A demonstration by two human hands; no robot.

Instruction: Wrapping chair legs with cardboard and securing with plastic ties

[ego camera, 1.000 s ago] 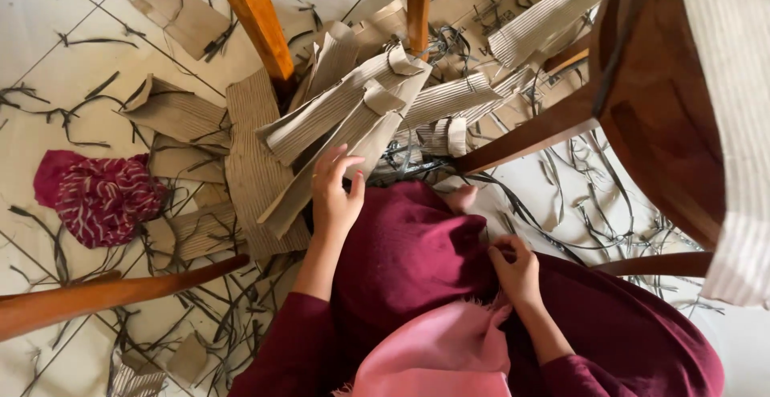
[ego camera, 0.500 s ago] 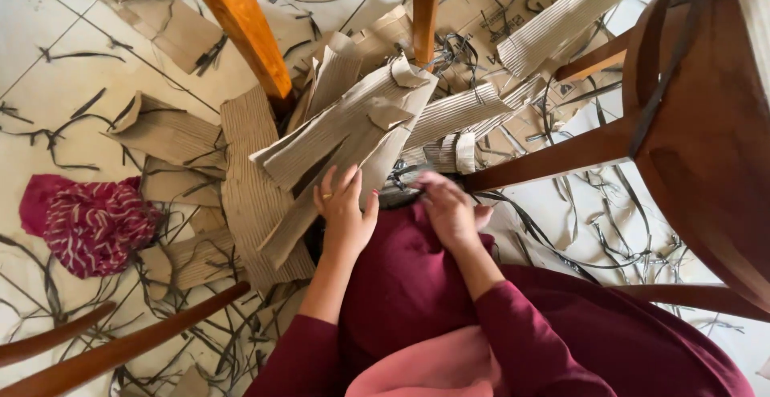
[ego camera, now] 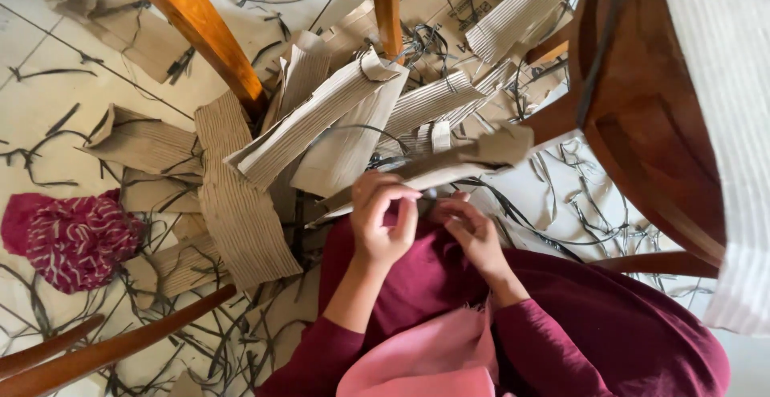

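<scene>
Both hands meet at the lap, over the maroon skirt (ego camera: 417,285). Left hand (ego camera: 383,224) and right hand (ego camera: 473,232) each pinch the near end of a long corrugated cardboard strip (ego camera: 449,164), which runs up and to the right, away from the body, its far end lifted off the floor (ego camera: 48,52). Left grip: fingers curled over the strip's end, closed on it. Right grip: fingertips closed on the same end, just beside the left; exact contact partly hidden by the left fingers.

Progress, judged from the layout: a lot looks done. The tiled floor is covered w/ thin dark trimmings (ego camera: 561,204) and a heap of corrugated cardboard pieces (ego camera: 321,124), several folded or rolled, piled btwn the wooden chair legs (ego camera: 208,36) ahead. What's left can't be counted: no way to tell worked pieces from unworked ones in that heap. The strip in hand looks mid-work, but I can't tell which step.

Around: a red patterned cloth (ego camera: 72,236) lies on the floor well to the left, apart from the pile. A dark wooden chair (ego camera: 642,124) stands close on the right w/ pale striped fabric (ego camera: 722,124) hanging off it. A pink cloth (ego camera: 433,357) sits at the bottom edge, on the lap.
</scene>
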